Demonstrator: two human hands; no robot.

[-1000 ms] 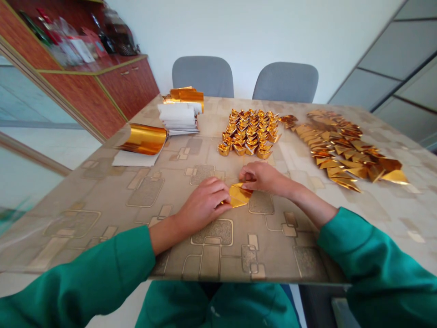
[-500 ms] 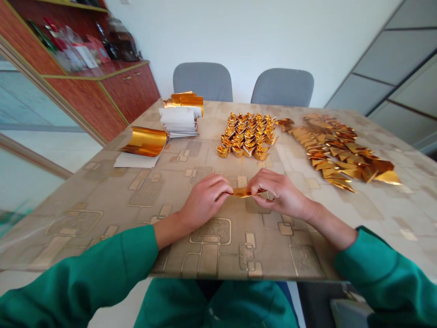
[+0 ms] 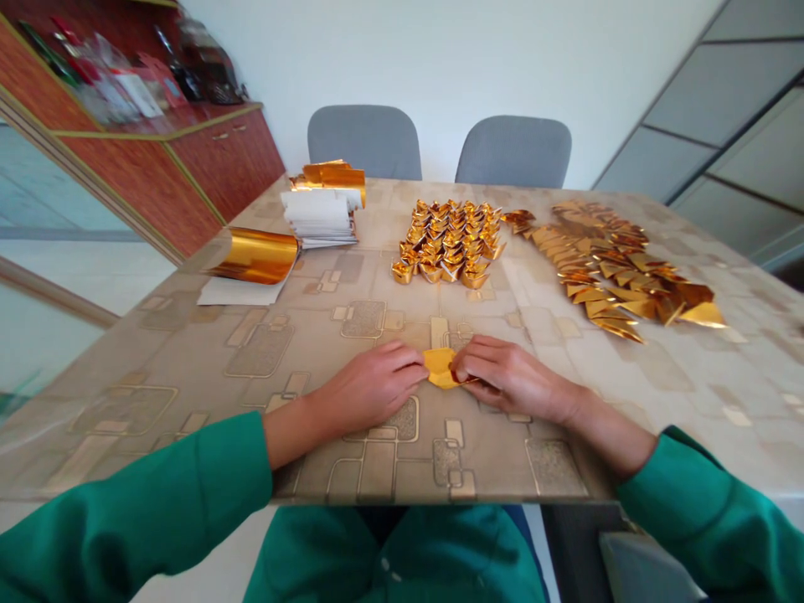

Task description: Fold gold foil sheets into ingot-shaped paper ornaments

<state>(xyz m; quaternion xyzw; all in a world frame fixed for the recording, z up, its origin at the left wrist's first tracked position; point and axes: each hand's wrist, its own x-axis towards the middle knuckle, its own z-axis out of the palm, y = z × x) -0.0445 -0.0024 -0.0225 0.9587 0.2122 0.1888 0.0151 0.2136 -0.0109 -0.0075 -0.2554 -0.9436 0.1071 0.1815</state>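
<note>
green cuffs first: left green sleeve [image 3: 138, 511] and right green sleeve [image 3: 709, 519] rest at the near table edge, forearms bare and angled inward. my left hand [image 3: 370, 389] and right hand [image 3: 512, 378] are together at the middle of the table, both clamped on a small folded gold foil piece [image 3: 441, 368], which sits between my fingertips, just above the patterned tabletop [image 3: 264, 352]. judgement on handling: keep the pressure even from both sides and work at the fingertips, since foil seems likely to kink or scuff under a flat grip; crease edges only once they line up. farther out, rows of gold foil ingots [image 3: 447, 243] stand at centre, with folded gold triangles [image 3: 615, 272] to their right. at far left, a curled gold foil sheet [image 3: 255, 255] lies on white paper [image 3: 235, 291], beside a white paper stack [image 3: 319, 218]. beyond the table stand two grey chairs [image 3: 364, 142] and a reddish wooden cabinet [image 3: 226, 159].
</note>
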